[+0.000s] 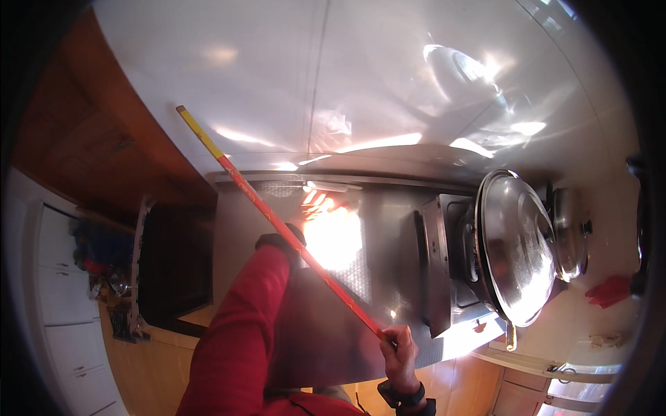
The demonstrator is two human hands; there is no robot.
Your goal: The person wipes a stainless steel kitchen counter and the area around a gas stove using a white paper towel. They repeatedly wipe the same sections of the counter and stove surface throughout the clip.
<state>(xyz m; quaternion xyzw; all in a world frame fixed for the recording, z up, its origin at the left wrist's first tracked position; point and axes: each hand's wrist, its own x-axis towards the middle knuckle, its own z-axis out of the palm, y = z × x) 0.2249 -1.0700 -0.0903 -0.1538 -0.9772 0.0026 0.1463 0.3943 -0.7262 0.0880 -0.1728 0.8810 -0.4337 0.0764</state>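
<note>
My right hand (399, 353) is closed around the lower end of a long, thin red stick (270, 216) with a yellow far end. The stick slants up to the left, crossing in front of my left wrist. My left hand (317, 204) reaches over the metal countertop (239, 218) near its back edge, by a slim white item (333, 186). Strong glare washes out much of that hand, so whether it holds anything cannot be told.
On the right, a gas stove (439, 260) bears a large wok with a domed metal lid (520, 249). Another lidded pot (570, 234) stands beyond it. A dark opening (177, 260) lies left of the countertop, below brown cabinets (104, 135). A shiny wall (260, 78) rises behind.
</note>
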